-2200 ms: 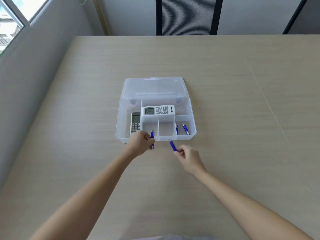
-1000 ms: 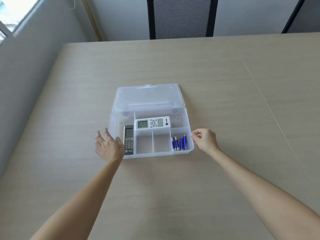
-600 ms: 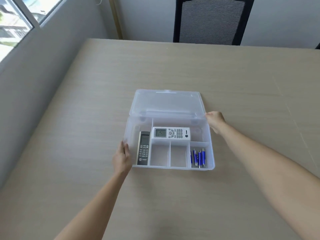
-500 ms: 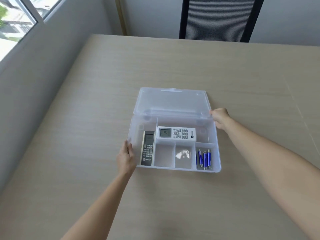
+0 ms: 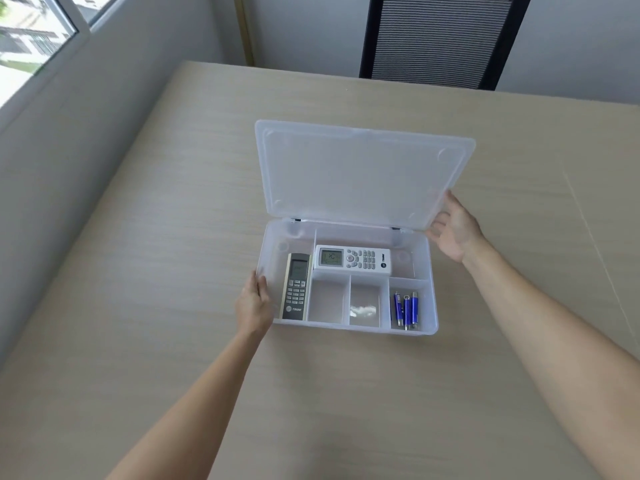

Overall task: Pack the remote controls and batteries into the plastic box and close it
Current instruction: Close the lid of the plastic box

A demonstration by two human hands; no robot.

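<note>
The clear plastic box (image 5: 431, 327) sits mid-table, divided into compartments. A white remote (image 5: 353, 259) lies crosswise in the back compartment, and a dark remote (image 5: 296, 287) lies lengthwise in the left one. Several blue batteries (image 5: 406, 309) rest in the front right compartment. The lid (image 5: 360, 171) stands raised, roughly upright on its hinges. My right hand (image 5: 453, 228) touches the lid's right edge with fingers spread. My left hand (image 5: 254, 303) presses against the box's left wall.
The box rests on a light wooden table (image 5: 173, 271). A black mesh chair (image 5: 440, 39) stands behind the table's far edge. A grey wall and a window (image 5: 34, 36) run along the left side.
The last batteries went into the front right compartment. My right hand moved to the lid's right edge and swung the lid up from flat. My left hand settled on the box's left wall.
</note>
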